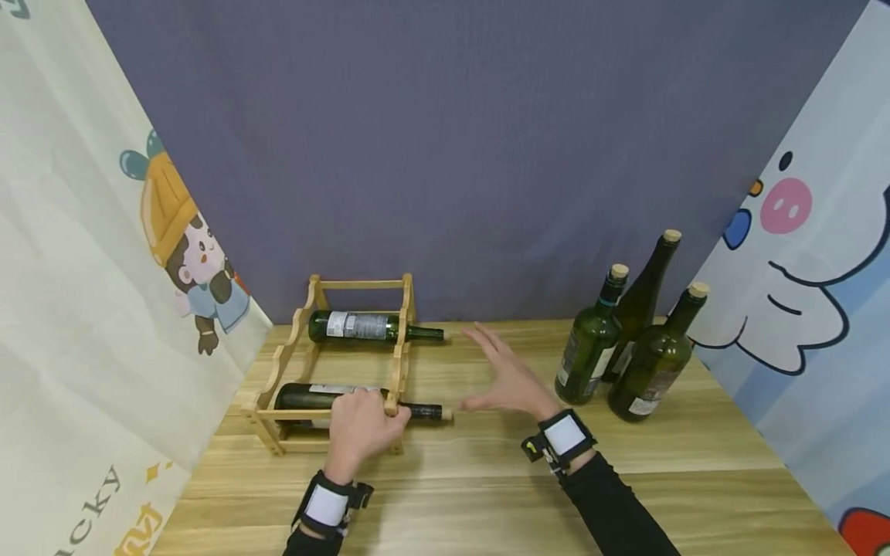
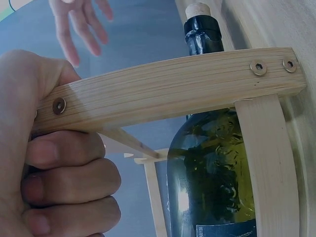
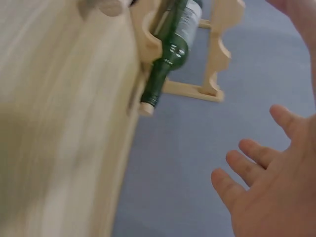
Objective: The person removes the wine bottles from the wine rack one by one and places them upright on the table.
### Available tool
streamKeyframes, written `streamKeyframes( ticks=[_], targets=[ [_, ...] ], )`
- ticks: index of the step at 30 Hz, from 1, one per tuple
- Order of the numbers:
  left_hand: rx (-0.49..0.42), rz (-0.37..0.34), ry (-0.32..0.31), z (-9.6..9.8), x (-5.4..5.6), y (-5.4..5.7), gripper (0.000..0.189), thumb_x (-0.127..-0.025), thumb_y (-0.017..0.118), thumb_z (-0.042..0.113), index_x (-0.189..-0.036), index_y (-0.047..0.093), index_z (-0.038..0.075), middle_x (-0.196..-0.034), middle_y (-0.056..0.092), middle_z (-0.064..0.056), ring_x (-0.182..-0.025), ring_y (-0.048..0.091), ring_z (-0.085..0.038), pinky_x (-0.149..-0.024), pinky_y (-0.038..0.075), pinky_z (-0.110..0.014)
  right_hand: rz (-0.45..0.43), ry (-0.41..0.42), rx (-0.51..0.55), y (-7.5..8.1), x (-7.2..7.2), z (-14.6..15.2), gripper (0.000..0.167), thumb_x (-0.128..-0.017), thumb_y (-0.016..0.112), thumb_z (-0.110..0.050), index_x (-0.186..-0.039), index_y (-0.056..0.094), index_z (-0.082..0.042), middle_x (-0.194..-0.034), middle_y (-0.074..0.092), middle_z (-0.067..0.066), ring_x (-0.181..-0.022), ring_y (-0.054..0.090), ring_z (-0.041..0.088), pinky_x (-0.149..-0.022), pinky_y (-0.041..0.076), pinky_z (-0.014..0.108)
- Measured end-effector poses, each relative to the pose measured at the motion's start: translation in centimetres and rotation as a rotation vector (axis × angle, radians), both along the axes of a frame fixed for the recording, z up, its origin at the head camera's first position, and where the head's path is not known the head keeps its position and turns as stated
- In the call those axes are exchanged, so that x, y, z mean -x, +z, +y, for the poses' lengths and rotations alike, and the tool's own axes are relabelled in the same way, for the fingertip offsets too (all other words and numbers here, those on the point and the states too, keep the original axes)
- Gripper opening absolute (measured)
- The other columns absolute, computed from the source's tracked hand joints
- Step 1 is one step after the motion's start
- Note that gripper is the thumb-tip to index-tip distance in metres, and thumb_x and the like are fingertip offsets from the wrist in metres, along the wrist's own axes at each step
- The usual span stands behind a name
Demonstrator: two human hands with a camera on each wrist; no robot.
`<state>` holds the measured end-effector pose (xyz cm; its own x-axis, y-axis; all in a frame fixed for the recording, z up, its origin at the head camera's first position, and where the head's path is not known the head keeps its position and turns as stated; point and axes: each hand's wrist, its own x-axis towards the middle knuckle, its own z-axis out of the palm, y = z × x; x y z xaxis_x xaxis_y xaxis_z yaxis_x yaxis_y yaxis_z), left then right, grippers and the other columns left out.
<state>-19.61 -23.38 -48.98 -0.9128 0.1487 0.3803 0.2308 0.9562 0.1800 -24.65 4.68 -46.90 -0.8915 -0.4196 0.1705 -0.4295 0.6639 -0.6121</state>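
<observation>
A light wooden wine rack [image 1: 300,324] stands at the left of the table with two corked green bottles lying in it. The far bottle [image 1: 358,327] and the near bottle [image 1: 424,412] both point their necks to the right. My left hand [image 1: 365,432] grips the rack's near right corner, fingers curled round the wooden bar, as the left wrist view also shows. My right hand [image 1: 511,378] hovers right of the rack with its fingers spread, holding nothing. In the right wrist view that hand [image 3: 271,182] is apart from the rack and the bottles.
Three corked bottles stand upright at the right: a front-left one [image 1: 589,347], a tall dark one [image 1: 643,289] behind, and a front-right one [image 1: 653,367]. A grey-purple curtain [image 1: 445,154] hangs behind the wooden table [image 1: 473,494]. Printed cloths flank both sides.
</observation>
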Motion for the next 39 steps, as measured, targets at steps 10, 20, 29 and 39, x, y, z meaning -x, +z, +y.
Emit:
streamKeyframes(
  ticks=[10,20,29,39],
  targets=[
    [-0.014,0.008,-0.011,0.1,-0.3,0.1,0.057,-0.078,0.069,0.04,-0.048,0.022,0.026,-0.052,0.014,0.01,-0.047,0.018,-0.01,-0.044,0.013,-0.026,-0.066,0.014,-0.043,-4.1,0.9,-2.6,0.126,-0.059,0.093,-0.062,-0.162,0.023,-0.04,-0.171,0.022,0.006,-0.152,0.032,0.041,-0.113,0.036,0.067],
    [0.009,-0.007,-0.009,0.0,-0.1,0.0,0.058,-0.079,0.07,0.041,-0.047,0.024,0.025,-0.049,0.015,0.011,-0.044,0.018,-0.009,-0.044,0.013,-0.026,-0.101,0.062,-0.083,-5.6,0.9,-5.5,0.112,-0.068,0.092,-0.05,-0.16,0.032,-0.027,-0.165,0.036,0.008,-0.148,0.04,0.034,-0.115,0.039,0.058],
    [-0.003,0.031,-0.016,0.2,-0.2,0.0,0.059,-0.078,0.07,0.039,-0.05,0.02,0.026,-0.054,0.013,0.01,-0.048,0.017,-0.01,-0.045,0.012,-0.027,-0.124,0.108,-0.106,-6.6,1.9,-7.7,0.077,-0.075,0.09,-0.038,-0.14,0.056,-0.015,-0.127,0.068,0.008,-0.115,0.065,0.023,-0.096,0.054,0.04],
    [-0.016,0.061,-0.015,0.2,-0.1,0.0,0.06,-0.076,0.072,0.038,-0.05,0.019,0.028,-0.056,0.013,0.01,-0.049,0.017,-0.011,-0.044,0.013,-0.027,-0.082,0.108,-0.203,-7.4,2.2,-9.3,0.044,-0.076,0.086,-0.036,-0.114,0.07,-0.019,-0.09,0.07,-0.009,-0.076,0.06,0.003,-0.071,0.05,0.023]
  ],
)
